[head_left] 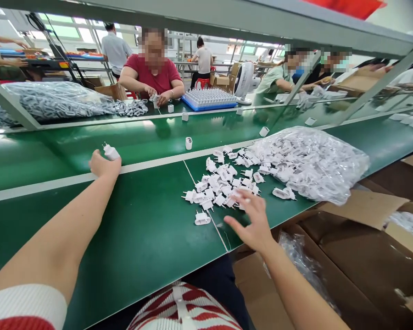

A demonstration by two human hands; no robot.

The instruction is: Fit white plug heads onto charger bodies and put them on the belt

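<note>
Over the green conveyor belt, my left hand is closed around a white two-pin plug adapter, its metal pins pointing up and to the left. My right hand hovers at the near edge of a pile of loose white plug pieces, fingers spread and thumb apart. Its fingertips overlap the pile, and I cannot tell whether they touch it. A single plug piece lies just left of that hand. Behind the pile, a clear plastic bag spills more of the same pieces.
Several white adapter bodies, one a small housing, sit spaced along the belt. Across it, a person in red handles small parts beside a blue tray and a bag of grey parts. Cardboard boxes stand at lower right.
</note>
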